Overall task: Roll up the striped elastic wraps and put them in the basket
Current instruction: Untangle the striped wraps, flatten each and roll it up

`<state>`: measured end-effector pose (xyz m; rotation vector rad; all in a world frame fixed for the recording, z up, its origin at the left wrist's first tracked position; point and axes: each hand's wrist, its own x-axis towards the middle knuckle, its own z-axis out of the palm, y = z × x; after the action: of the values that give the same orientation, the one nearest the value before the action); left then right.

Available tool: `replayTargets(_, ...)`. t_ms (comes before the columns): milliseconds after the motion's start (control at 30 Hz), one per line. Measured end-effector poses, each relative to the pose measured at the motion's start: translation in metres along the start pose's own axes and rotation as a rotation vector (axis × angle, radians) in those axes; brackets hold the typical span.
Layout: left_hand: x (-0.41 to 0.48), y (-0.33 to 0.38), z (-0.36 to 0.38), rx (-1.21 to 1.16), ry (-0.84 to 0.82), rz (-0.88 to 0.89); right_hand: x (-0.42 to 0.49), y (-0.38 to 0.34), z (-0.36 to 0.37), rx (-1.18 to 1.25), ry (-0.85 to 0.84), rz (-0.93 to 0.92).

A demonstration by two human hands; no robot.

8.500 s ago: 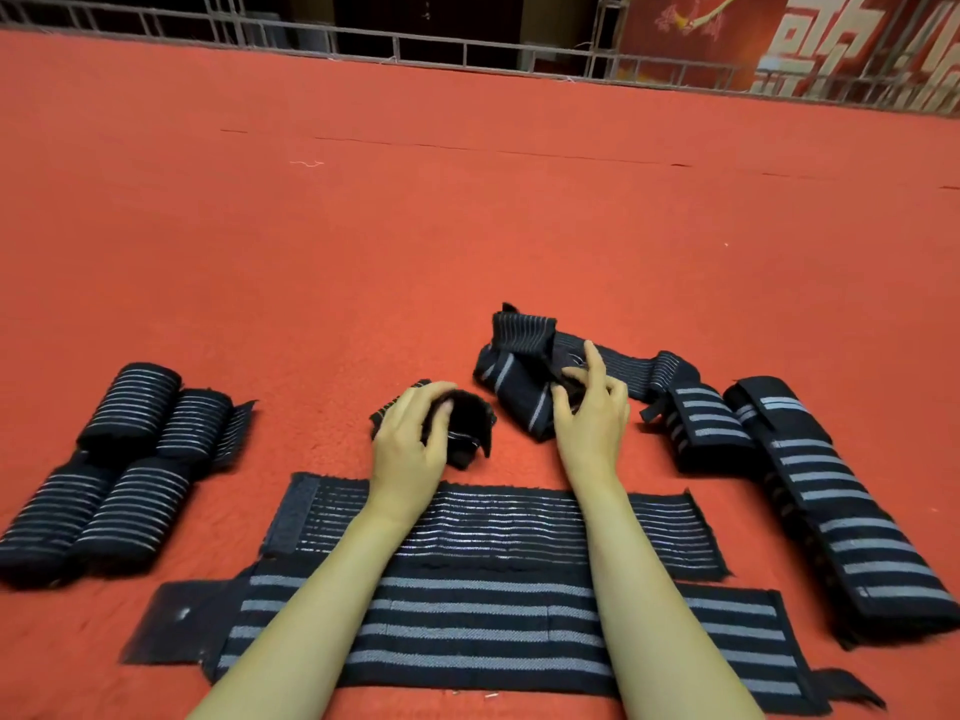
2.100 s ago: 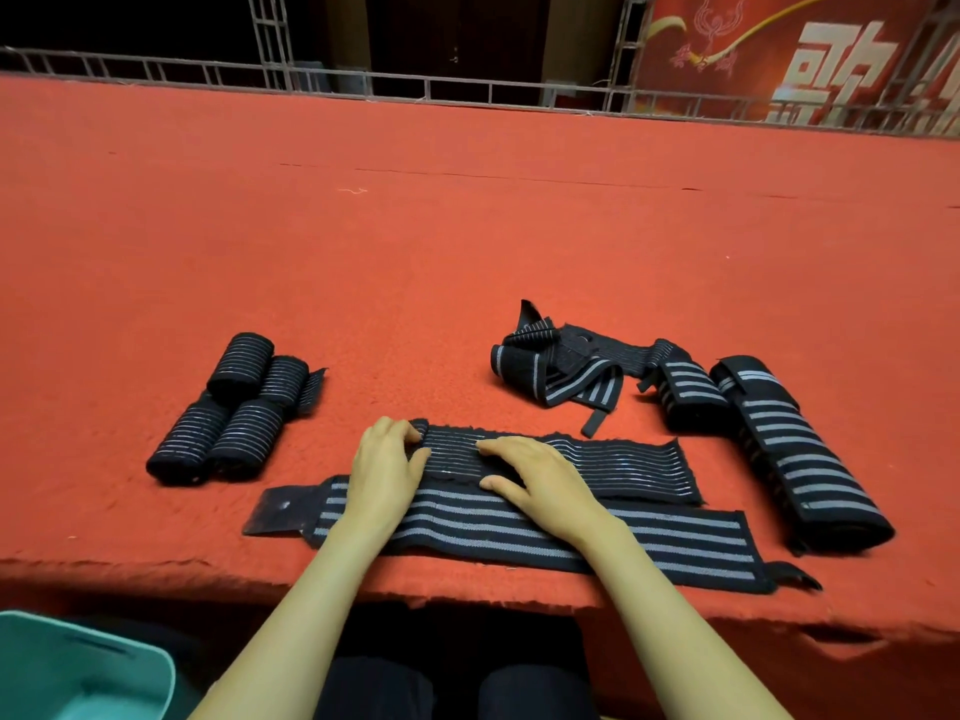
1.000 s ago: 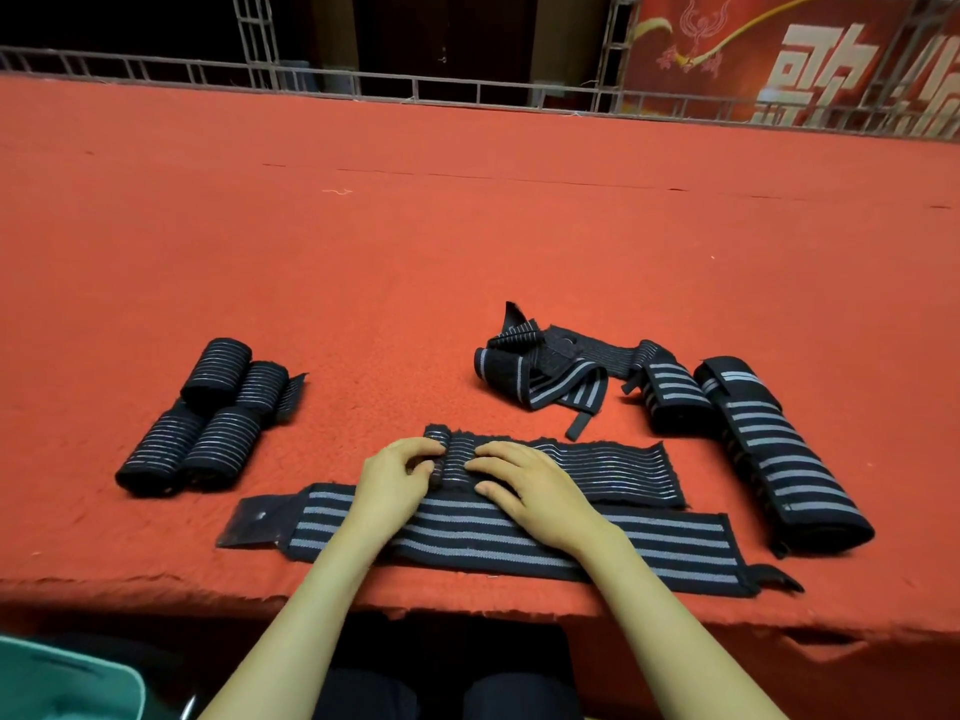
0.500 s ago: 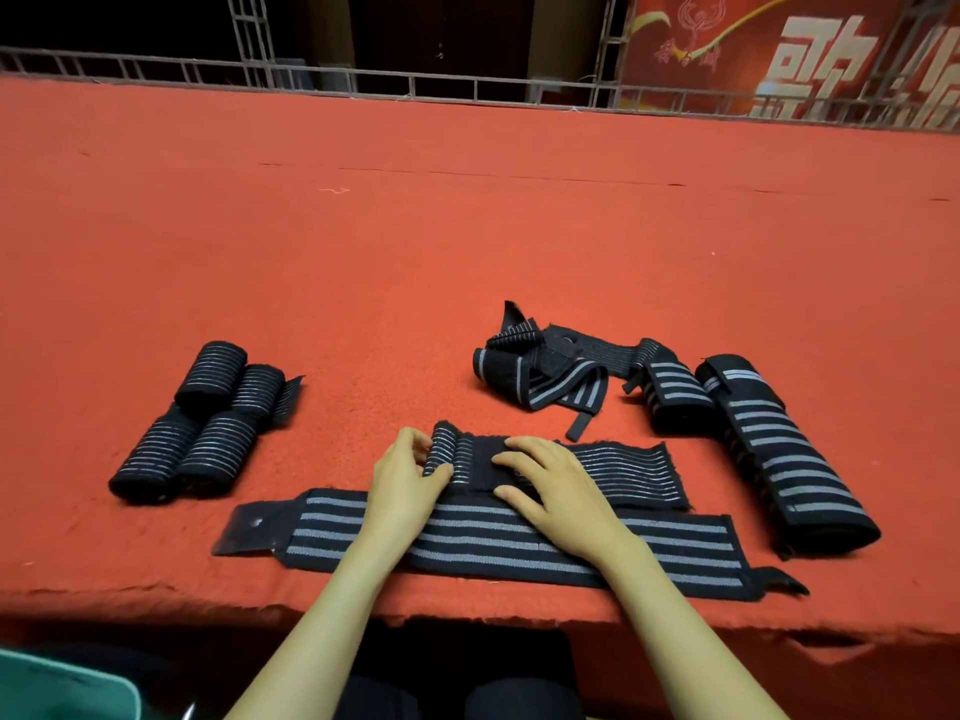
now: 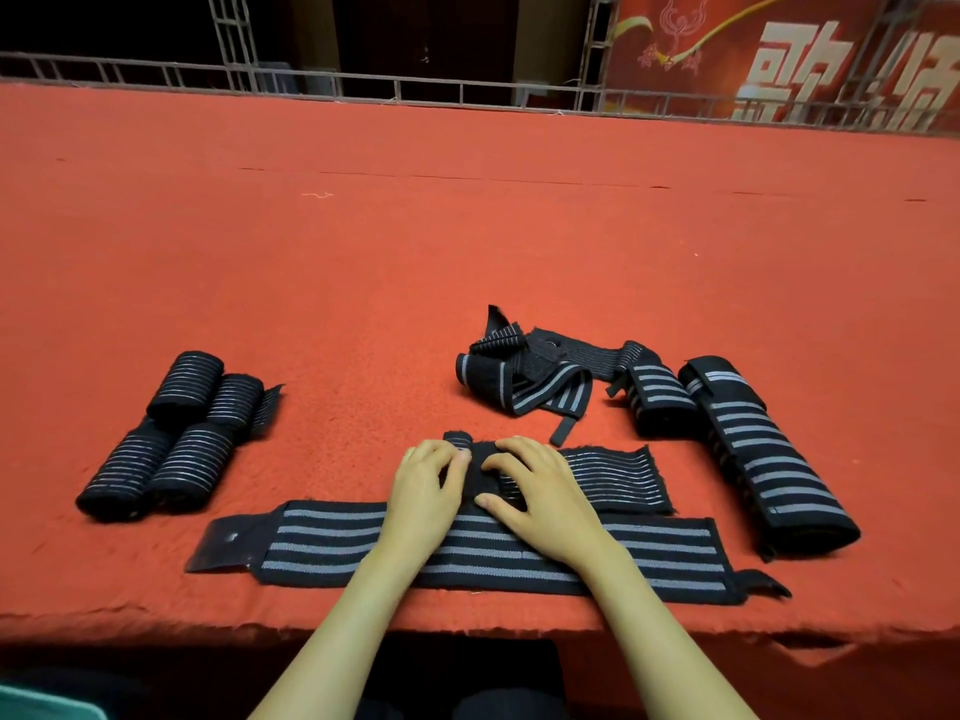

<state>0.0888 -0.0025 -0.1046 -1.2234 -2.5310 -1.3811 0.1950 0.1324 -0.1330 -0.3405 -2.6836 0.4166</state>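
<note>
A black thin-striped wrap (image 5: 608,478) lies flat on the red surface, its left end rolled into a small roll (image 5: 470,467). My left hand (image 5: 428,488) and my right hand (image 5: 535,491) both curl their fingers over that roll. Its unrolled part stretches to the right. In front of it lies a long flat wide-striped wrap (image 5: 332,543), under both wrists. Several finished rolls (image 5: 176,439) sit together at the left. A teal basket corner (image 5: 47,708) shows at the bottom left, below the surface edge.
A tangled wrap (image 5: 524,376) lies behind the hands. To its right lie a short wide-striped roll (image 5: 657,402) and a long folded wide-striped wrap (image 5: 758,459). The surface's front edge (image 5: 467,628) runs close to my body. A metal railing (image 5: 415,90) borders the far side.
The rolled end has grown and moved to the right along the thin-striped wrap over the last second. Both hands have travelled right with it, and the flat part is shorter.
</note>
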Motion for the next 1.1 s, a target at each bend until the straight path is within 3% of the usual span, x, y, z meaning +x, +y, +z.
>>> replayTargets(133, 0.009, -0.004, -0.015, -0.164, -0.149, -0.166, 0.001, 0.0, -0.001, 0.018, 0.0, 0.0)
replayTargets(267, 0.015, 0.0, -0.009, -0.152, -0.164, -0.354, 0.0, -0.003, -0.005, 0.074, 0.068, 0.02)
replayTargets(367, 0.02, 0.009, -0.004, -0.124, -0.151, -0.37, -0.001, -0.004, -0.007, 0.027, 0.15, 0.125)
replayTargets(700, 0.019, -0.033, -0.064, -0.094, 0.018, -0.503, -0.001, -0.01, -0.011, -0.181, -0.005, 0.235)
replayTargets(800, 0.017, -0.035, -0.056, 0.002, 0.06, -0.429, 0.0, -0.011, -0.011, -0.184, -0.035, 0.31)
replayTargets(967, 0.007, -0.027, -0.032, 0.181, 0.115, -0.131, 0.0, -0.011, -0.01, -0.169, -0.015, 0.366)
replayTargets(1100, 0.003, -0.032, -0.03, 0.16, 0.103, -0.028, 0.0, -0.01, -0.01, -0.167, 0.005, 0.365)
